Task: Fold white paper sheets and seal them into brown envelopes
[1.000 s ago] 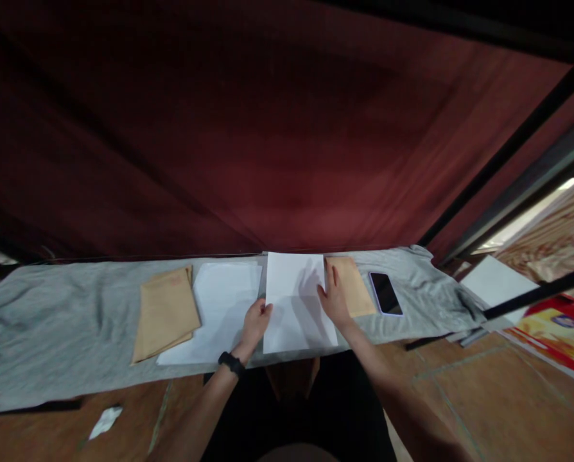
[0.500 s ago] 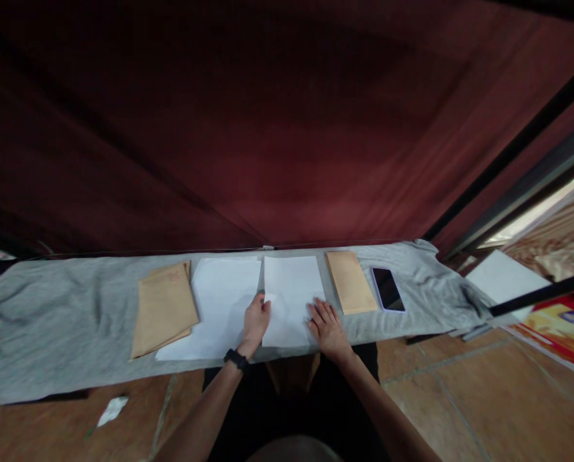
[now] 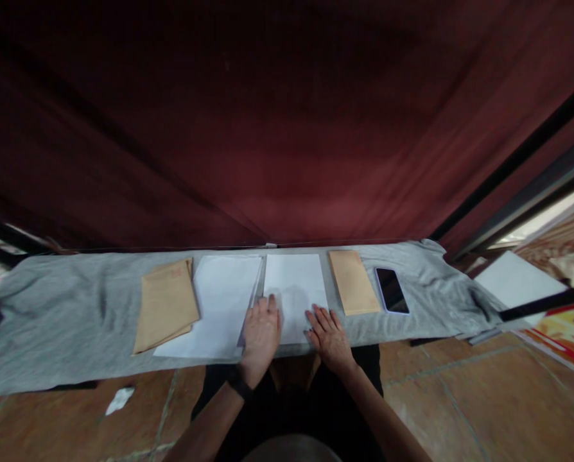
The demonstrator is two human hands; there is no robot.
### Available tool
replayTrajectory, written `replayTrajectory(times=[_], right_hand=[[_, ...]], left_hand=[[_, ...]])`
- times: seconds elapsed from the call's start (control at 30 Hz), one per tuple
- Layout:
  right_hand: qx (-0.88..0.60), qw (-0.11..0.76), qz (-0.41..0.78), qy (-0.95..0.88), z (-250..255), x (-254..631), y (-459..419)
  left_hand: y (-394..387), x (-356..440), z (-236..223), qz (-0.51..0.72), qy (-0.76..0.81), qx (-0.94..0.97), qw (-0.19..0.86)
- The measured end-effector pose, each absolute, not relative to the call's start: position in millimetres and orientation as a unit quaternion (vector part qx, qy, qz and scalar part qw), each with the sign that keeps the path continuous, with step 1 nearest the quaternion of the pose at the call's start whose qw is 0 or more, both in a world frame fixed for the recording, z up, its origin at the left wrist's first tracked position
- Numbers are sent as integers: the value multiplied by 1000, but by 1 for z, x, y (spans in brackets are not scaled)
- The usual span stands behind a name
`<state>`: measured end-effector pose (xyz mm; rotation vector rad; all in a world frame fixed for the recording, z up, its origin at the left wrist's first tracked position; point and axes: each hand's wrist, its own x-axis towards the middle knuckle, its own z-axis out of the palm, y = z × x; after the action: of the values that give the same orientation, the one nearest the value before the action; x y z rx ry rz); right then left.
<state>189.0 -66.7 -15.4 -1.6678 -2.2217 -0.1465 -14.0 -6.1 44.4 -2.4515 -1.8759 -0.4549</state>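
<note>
A single white sheet of paper (image 3: 294, 276) lies flat before me on the grey cloth. My left hand (image 3: 262, 327), with a black band at the wrist, rests palm down across its left edge, fingers stretched forward. On the sheet's lower right edge lies my right hand (image 3: 329, 337), fingers spread flat. Left of the sheet is a stack of white paper (image 3: 224, 301), its right edge close to my left hand. Brown envelopes (image 3: 167, 305) overlap that stack's left side. Another brown envelope (image 3: 353, 282) lies to the right of my right hand.
A phone (image 3: 391, 290) lies right of the single envelope. The grey cloth (image 3: 75, 308) covers a narrow table against a dark red panel (image 3: 287, 160). A white board (image 3: 518, 282) and a red printed box (image 3: 571, 333) stand at the right. A scrap (image 3: 119, 400) lies on the tiled floor.
My left hand has gone from pinching the sheet's left edge to lying flat over it. My right hand stays on the lower right edge. The view has shifted slightly.
</note>
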Motion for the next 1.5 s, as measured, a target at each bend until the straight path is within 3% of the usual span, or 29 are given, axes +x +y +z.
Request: replayTrajectory(times=[0.13, 0.33, 0.73, 0.97, 1.13, 1.5], right_hand=[[-592, 173, -56, -785, -19, 190, -67], [-583, 156, -61, -795, -18, 192, -68], [-622, 184, -63, -758, -20, 210, -88], [-602, 192, -46, -773, -16, 184, -85], [-597, 199, -45, -776, -22, 172, -81], [-617, 224, -24, -754, -12, 180, -71]], left_hand=[[-39, 14, 18, -162, -454, -876, -12], [-38, 15, -13, -150, -470, -869, -26], [-53, -35, -10, -162, -537, -828, 14], [-18, 19, 12, -182, -478, -858, -37], [20, 56, -2, -168, -457, -872, -51], [50, 4, -18, -155, -579, -801, 8]])
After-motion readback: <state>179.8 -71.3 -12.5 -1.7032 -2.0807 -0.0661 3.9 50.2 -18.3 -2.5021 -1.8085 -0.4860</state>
